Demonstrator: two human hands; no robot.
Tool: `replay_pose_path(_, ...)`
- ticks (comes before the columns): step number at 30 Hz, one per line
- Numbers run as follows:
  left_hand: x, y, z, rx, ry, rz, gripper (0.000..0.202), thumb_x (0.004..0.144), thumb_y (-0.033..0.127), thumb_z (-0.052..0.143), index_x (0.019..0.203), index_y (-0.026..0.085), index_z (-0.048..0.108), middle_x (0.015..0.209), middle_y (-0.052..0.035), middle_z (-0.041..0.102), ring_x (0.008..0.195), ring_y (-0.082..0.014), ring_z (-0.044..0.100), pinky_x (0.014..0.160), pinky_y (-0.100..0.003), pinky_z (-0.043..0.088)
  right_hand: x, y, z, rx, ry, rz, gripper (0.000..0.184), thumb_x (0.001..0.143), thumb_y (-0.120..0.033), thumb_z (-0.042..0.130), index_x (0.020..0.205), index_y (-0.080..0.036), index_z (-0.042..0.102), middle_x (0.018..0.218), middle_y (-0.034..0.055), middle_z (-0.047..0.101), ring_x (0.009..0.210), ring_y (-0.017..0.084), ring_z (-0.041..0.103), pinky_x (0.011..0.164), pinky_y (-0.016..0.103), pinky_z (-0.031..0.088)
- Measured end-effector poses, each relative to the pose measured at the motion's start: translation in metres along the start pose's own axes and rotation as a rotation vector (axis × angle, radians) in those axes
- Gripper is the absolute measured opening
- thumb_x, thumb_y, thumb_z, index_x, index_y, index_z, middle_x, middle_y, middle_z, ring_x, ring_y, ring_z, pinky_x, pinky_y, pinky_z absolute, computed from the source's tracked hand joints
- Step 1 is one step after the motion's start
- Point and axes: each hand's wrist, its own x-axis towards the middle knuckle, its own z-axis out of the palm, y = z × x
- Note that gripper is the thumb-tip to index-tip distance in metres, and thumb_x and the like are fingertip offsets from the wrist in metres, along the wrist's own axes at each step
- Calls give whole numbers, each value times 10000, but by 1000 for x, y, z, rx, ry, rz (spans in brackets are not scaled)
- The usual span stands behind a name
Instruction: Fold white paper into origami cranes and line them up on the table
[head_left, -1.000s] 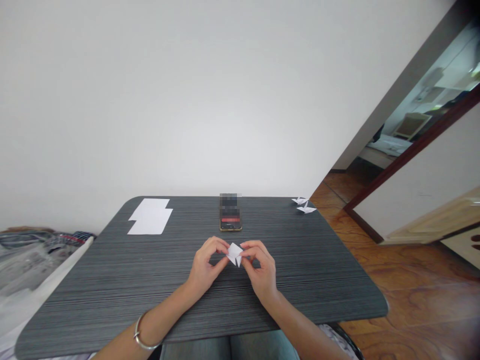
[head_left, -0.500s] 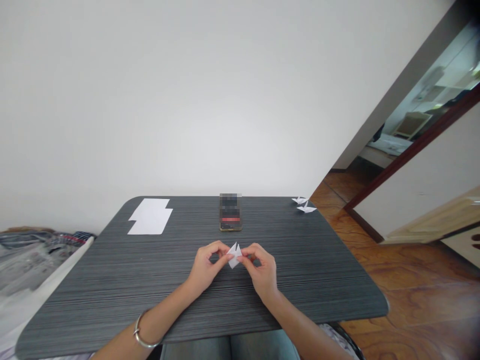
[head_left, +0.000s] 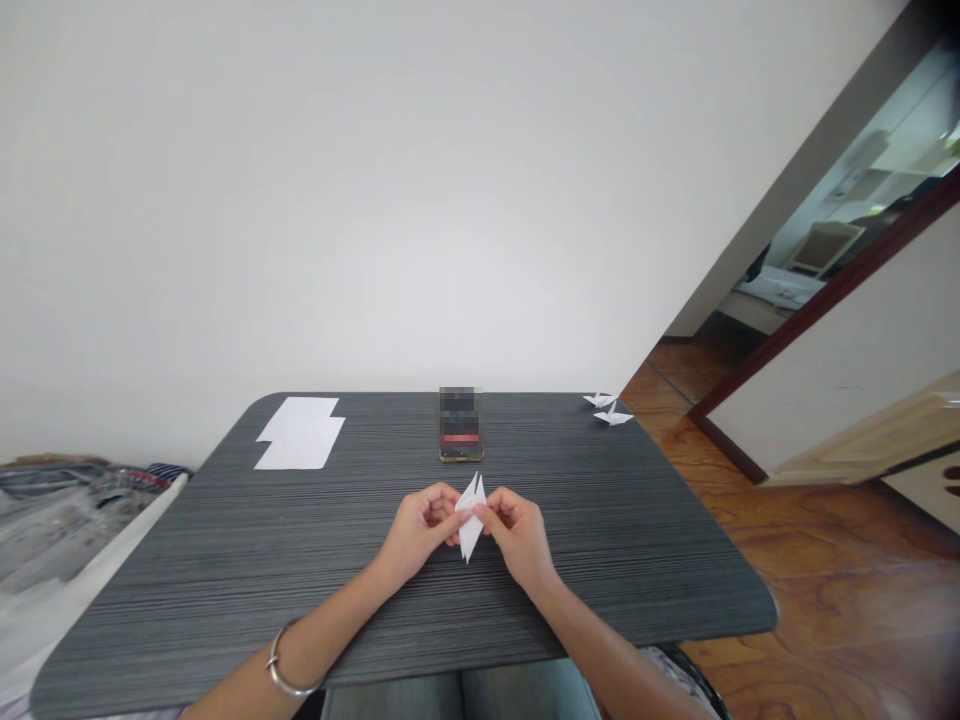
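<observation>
Between my hands is a small piece of folded white paper (head_left: 470,535), a long diamond with a split upper point. My left hand (head_left: 421,520) pinches its left edge, the thumb lying across the front. On the other side, my right hand (head_left: 519,530) grips the right edge between thumb and fingers. Both thumbs nearly meet at the middle of the paper. The fingers behind it are partly hidden. The paper is held over the dark table (head_left: 360,590), near its front half.
A phone (head_left: 461,425) stands or lies beyond my hands, by the wall. White paper sheets (head_left: 301,440) lie overlapping at the back left. Two folded paper cranes (head_left: 613,415) sit at the back right corner. A heap of clothes and bags (head_left: 67,530) is left of the table.
The folded paper now shows a longer diamond shape, its lower point reaching further toward me and its split tip further up. My thumbs have moved closer together on its front.
</observation>
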Motion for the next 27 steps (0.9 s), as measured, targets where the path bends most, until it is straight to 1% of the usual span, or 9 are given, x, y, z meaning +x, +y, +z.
replay_pose_path(3,1,-2,0,-11,-88,-63,299,602,343,725,648,129,520,500,33,584,419,-72,510,463,-192,423,1,-1,0,16,21,9,235,759,-335,557,601,-168,510,497,-43,469,441,85,385,445,212,310)
replay_pose_path(7,1,-4,0,48,-177,-112,269,643,349,690,629,114,561,533,-13,634,468,-97,557,510,-215,449,1,-4,0,47,48,13,248,761,-353,553,603,-170,498,513,-42,454,453,83,378,426,203,294)
replay_pose_path(11,1,-4,0,29,-196,-86,255,695,354,646,676,109,581,548,-18,638,481,-94,556,518,-208,441,3,-4,0,90,22,21,251,756,-379,559,628,-165,522,533,-31,489,468,88,402,416,199,296)
replay_pose_path(14,1,-3,0,-11,-179,-48,261,713,367,630,701,113,569,541,-7,624,477,-91,548,509,-202,433,3,0,0,105,-16,37,262,748,-391,567,623,-166,520,524,-28,501,464,91,419,411,198,300)
replay_pose_path(16,1,-2,-1,-23,-168,-39,279,721,387,616,683,117,558,540,-10,623,472,-92,547,506,-204,433,3,2,0,95,-11,35,275,747,-388,572,601,-168,498,508,-32,490,451,85,405,410,197,299)
replay_pose_path(19,0,-4,-1,-19,-195,-62,278,710,386,630,692,113,578,576,-22,643,495,-93,560,516,-200,433,3,4,-1,71,15,20,295,756,-378,568,576,-173,455,493,-43,462,434,72,366,413,195,291)
replay_pose_path(23,0,-8,0,5,-252,-103,275,697,382,644,688,109,607,610,-41,672,522,-106,585,522,-203,436,3,3,-1,71,24,15,304,757,-385,565,573,-179,438,488,-48,444,436,72,362,407,192,288)
replay_pose_path(27,-1,-9,-1,17,-248,-107,301,719,402,615,662,106,607,600,-53,680,507,-109,586,524,-208,440,3,0,1,125,7,36,298,744,-407,573,588,-178,463,496,-47,451,431,74,362,387,190,277)
